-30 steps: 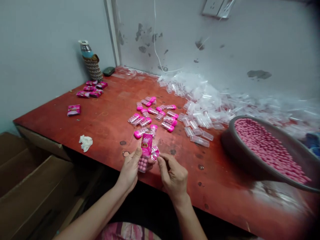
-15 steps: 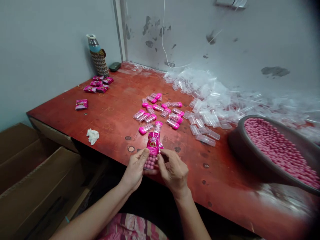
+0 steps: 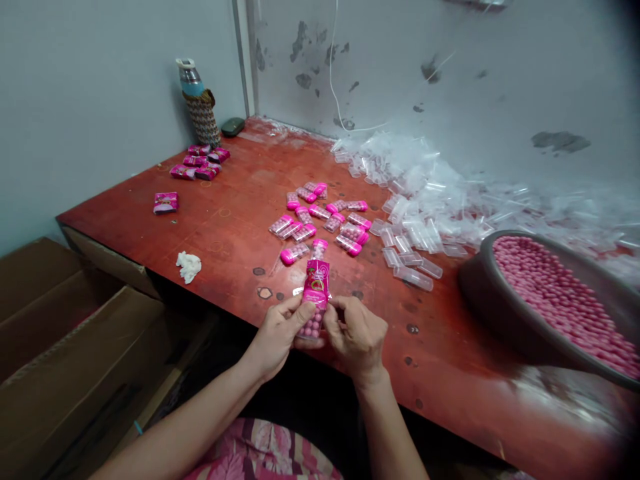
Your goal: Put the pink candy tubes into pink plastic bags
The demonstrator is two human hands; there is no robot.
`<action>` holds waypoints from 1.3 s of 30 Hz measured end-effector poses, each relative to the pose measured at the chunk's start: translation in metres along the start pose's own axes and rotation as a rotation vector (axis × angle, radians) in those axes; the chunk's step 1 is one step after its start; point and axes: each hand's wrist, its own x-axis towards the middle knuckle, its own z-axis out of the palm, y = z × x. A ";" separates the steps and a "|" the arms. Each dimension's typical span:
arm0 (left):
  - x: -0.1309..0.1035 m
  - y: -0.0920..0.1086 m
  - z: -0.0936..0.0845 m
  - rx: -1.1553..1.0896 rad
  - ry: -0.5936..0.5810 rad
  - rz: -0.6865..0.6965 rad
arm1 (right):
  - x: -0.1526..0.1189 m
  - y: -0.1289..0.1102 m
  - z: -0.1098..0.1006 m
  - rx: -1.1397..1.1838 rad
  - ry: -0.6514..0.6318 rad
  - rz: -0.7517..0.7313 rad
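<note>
In the head view, my left hand (image 3: 280, 333) is closed around a clear plastic tube (image 3: 313, 328) of pink candy balls, thumb on its front. A bright pink printed label (image 3: 316, 280) covers the tube's upper part, hiding that end. My right hand (image 3: 357, 337) is closed, thumb and index finger pinched at the label's right edge. A small whitish flap shows at the label's left. Just beyond it lies a pink-capped candy tube (image 3: 319, 249), partly covered. Several more filled tubes (image 3: 304, 232) with pink caps are scattered farther back on the red table (image 3: 240, 220).
Clear tubes without balls (image 3: 425, 220) are heaped along the wall. A dark basin (image 3: 473, 280) of pink balls (image 3: 560, 300) stands right. At left are labelled packs (image 3: 184, 172), a crumpled white tissue (image 3: 189, 267) and a bottle (image 3: 200, 110) in a knitted cover. Cardboard boxes (image 3: 85, 360) stand below.
The held tube and both hands have shifted slightly right. The label stands more upright, and a whitish flap now shows at its left side. The view has moved a little.
</note>
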 end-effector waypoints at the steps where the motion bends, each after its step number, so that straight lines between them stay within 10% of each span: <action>1: -0.002 0.003 -0.001 0.007 -0.030 -0.009 | 0.001 0.002 -0.001 -0.005 -0.020 -0.006; 8: -0.008 0.011 -0.006 0.109 -0.254 -0.095 | 0.010 0.014 -0.012 0.016 -0.090 -0.089; 23: -0.007 0.001 0.006 0.061 -0.056 0.032 | 0.004 0.011 -0.013 0.109 0.090 -0.005; 39: -0.012 0.001 0.006 0.253 -0.045 0.045 | 0.004 0.012 -0.015 -0.083 -0.017 -0.122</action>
